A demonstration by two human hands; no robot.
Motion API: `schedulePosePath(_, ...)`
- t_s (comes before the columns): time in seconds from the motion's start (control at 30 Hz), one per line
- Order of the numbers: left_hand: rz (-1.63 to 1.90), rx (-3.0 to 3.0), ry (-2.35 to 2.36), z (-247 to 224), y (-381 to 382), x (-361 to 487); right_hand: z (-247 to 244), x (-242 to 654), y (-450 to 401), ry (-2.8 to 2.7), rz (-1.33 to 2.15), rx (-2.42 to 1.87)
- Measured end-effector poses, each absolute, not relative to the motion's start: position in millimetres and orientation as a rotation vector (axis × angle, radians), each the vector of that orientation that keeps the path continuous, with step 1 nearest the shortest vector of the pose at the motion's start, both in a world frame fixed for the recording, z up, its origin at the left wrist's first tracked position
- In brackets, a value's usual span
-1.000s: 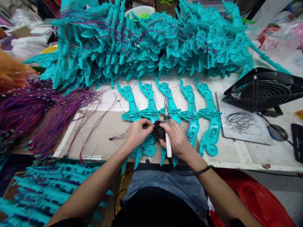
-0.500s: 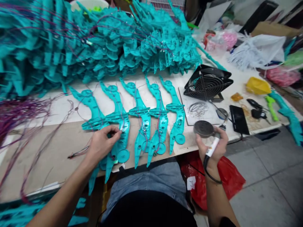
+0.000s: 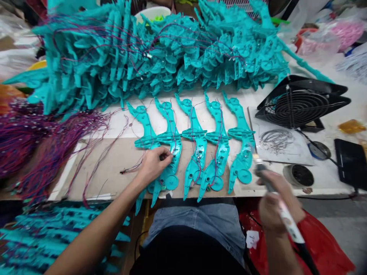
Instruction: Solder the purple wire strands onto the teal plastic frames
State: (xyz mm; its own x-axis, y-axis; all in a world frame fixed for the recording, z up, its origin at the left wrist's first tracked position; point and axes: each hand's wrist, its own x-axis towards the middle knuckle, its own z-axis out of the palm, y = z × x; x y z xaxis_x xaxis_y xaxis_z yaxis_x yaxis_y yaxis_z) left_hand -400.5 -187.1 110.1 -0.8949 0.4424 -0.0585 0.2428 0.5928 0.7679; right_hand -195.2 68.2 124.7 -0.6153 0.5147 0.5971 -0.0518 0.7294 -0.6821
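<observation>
the left hand point(image 3: 156, 164) lies against the second teal piece point(image 3: 171, 124) from the left, its thumb and fingertips drawn close together; whether they grip a wire i cannot tell. that piece runs lengthwise towards the front edge of the worktop point(image 3: 258, 191), and the left hand is the nearer one. well to its right, the blurred right hand point(image 3: 271, 215) is curled round the soldering iron point(image 3: 289, 223), whose long axis slants, tip up-left beside the rightmost piece point(image 3: 240, 120), cord end towards the person.
</observation>
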Motion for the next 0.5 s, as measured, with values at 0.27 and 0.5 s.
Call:
schedulePosePath(0.27,1.202,0.577,2.571,110,-184,-403,122,-271,-17,-2.181,1.229,0.057)
schedulePosePath(0.5,1.191,0.577,2.586,114,-182,-403,116,-280,-19,-2.235,1.209,0.139)
